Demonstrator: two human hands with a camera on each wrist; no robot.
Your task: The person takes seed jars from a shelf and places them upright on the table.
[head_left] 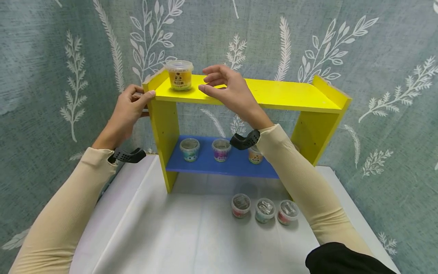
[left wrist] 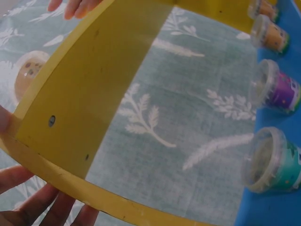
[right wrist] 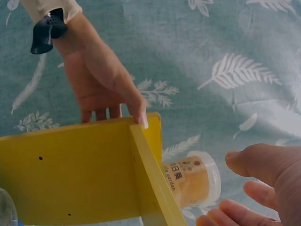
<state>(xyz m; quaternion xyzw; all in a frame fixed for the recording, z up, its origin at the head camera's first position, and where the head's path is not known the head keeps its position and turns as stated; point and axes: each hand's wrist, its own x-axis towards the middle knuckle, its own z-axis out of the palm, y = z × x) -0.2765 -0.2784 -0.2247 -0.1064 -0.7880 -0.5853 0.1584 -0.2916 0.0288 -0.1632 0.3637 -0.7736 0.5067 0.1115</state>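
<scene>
A yellow tub with a clear lid stands upright at the left end of the yellow top board of a small two-level shelf. My left hand grips the shelf's upper left corner, thumb at the front edge and fingers along the outer side. To the right of the tub, my right hand hovers over the top board with fingers loosely bent and apart from it. The right wrist view shows a gap between the right hand and the tub.
On the blue lower board sit a teal tub, a purple tub and an orange tub; my right forearm covers part of that board. Three more tubs stand on the white table before the shelf. Patterned cloth hangs behind.
</scene>
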